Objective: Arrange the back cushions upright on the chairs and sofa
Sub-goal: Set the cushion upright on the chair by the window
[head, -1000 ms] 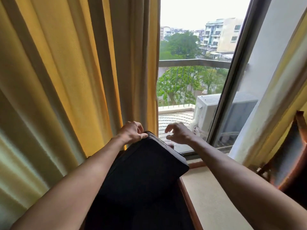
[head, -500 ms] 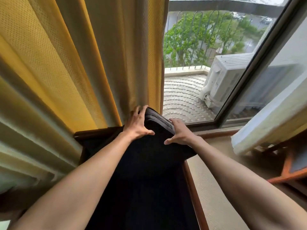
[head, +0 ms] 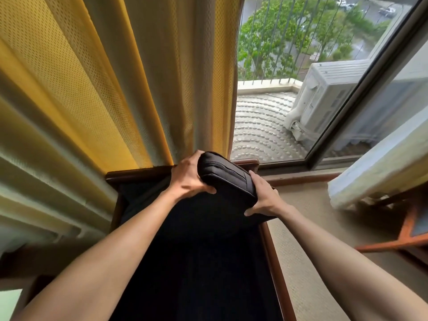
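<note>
A black back cushion [head: 225,174] stands tilted against the back of a dark wooden chair [head: 139,173], its zipped top edge toward the window. My left hand [head: 188,178] grips the cushion's upper left corner, thumb on the front face. My right hand [head: 264,196] holds its right edge, fingers wrapped around the side. The black seat [head: 196,274] runs below, between my forearms.
Yellow curtains [head: 104,77] hang right behind the chair on the left. A window [head: 289,77] shows a balcony with an air-conditioner unit [head: 324,96]. Beige carpet [head: 312,251] lies to the right, with another wooden furniture frame [head: 405,237] and a pale curtain [head: 379,172] at the far right.
My view has tipped down. Both hands moved from the cushion's top edge to grip its left corner and right side, and the cushion sits lower against the chair back.
</note>
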Tool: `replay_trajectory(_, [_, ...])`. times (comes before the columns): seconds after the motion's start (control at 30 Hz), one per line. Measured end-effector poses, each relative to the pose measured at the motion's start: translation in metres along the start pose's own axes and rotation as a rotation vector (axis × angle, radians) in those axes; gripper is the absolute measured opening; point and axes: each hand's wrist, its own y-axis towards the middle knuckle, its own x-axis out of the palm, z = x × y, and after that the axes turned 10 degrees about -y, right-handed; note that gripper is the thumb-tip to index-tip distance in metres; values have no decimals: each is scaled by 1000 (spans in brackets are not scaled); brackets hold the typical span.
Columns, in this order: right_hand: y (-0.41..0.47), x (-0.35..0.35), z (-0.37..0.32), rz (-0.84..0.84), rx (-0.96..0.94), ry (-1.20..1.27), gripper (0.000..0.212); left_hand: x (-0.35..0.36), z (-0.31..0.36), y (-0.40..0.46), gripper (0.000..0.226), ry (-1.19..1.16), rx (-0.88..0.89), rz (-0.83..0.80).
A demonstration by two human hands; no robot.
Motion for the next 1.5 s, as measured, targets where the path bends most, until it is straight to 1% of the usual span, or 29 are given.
replay_trajectory(0.1, [-9, 11, 14, -14, 28, -25, 138, 1, -2, -13, 95, -19, 34, 10])
replay_trajectory(0.13, [-11, 13, 16, -8, 22, -54, 132, 1, -2, -17, 95, -30, 45, 15])
replay_trajectory(0.2, [-17, 10, 15, 27, -18, -110, 112, -3, -2, -25, 95, -63, 69, 19])
replay_trajectory(0.27, [-25, -1, 7, 96, -82, -166, 96, -18, -3, -32, 93, -129, 89, 17])
replay_trajectory(0.33, [-30, -24, -7, 202, -168, -228, 86, -44, -5, -41, 91, -194, 84, 40])
replay_trajectory(0.4, [-35, -53, -28, 256, -248, -236, 85, -68, -14, -52, 93, -253, 36, 69])
replay_trajectory(0.47, [-37, -80, -51, 250, -296, -257, 82, -83, -26, -69, 92, -345, -60, 98])
replay_trajectory(0.57, [-38, -98, -90, 221, -338, -405, 77, -88, -47, -99, 92, -386, -190, 126])
replay_trajectory(0.63, [-40, -88, -108, 174, -347, -492, 78, -84, -67, -112, 98, -315, -259, 114])
replay_trajectory(0.7, [-41, -60, -118, 133, -359, -538, 79, -81, -88, -120, 104, -172, -322, 11])
replay_trajectory(0.73, [-42, -43, -121, 133, -368, -542, 78, -79, -97, -122, 105, -73, -343, -68])
replay_trajectory(0.8, [-45, -12, -132, 194, -399, -536, 77, -72, -105, -124, 108, 200, -376, -223])
replay_trajectory(0.83, [-44, -3, -138, 244, -427, -535, 80, -66, -103, -124, 111, 357, -390, -253])
replay_trajectory(0.87, [-44, 2, -144, 283, -461, -540, 86, -59, -96, -123, 115, 484, -387, -273])
replay_trajectory(0.9, [-45, 3, -148, 300, -480, -551, 95, -51, -85, -122, 121, 555, -351, -286])
replay_trajectory(0.97, [-49, 0, -146, 312, -463, -572, 109, -29, -66, -115, 127, 543, -199, -248])
replay_trajectory(1.03, [-53, -7, -129, 304, -368, -526, 119, -17, -51, -108, 121, 435, -151, -199])
replay_trajectory(1.1, [-58, -10, -95, 312, -244, -384, 130, -14, -47, -105, 113, 369, -144, -156])
replay_trajectory(1.13, [-62, -8, -75, 314, -230, -251, 134, -14, -48, -107, 109, 352, -138, -133])
replay_trajectory(1.2, [-69, -2, -42, 290, -292, 88, 134, -17, -54, -113, 103, 326, -141, -93])
replay_trajectory(1.23, [-72, 3, -34, 280, -294, 209, 129, -17, -57, -117, 100, 314, -145, -79])
replay_trajectory(1.27, [-75, 5, -33, 283, -271, 271, 120, -18, -58, -121, 98, 299, -150, -69])
replay_trajectory(1.33, [-76, 4, -43, 318, -239, 299, 96, -20, -55, -129, 93, 269, -160, -53])
replay_trajectory(1.37, [-74, 3, -48, 330, -252, 302, 88, -23, -53, -132, 92, 258, -158, -38])
replay_trajectory(1.43, [-74, -8, -63, 331, -303, 328, 83, -35, -53, -139, 93, 250, -161, -7])
replay_trajectory(1.5, [-72, -24, -83, 321, -388, 346, 82, -57, -61, -146, 100, 221, -205, -18])
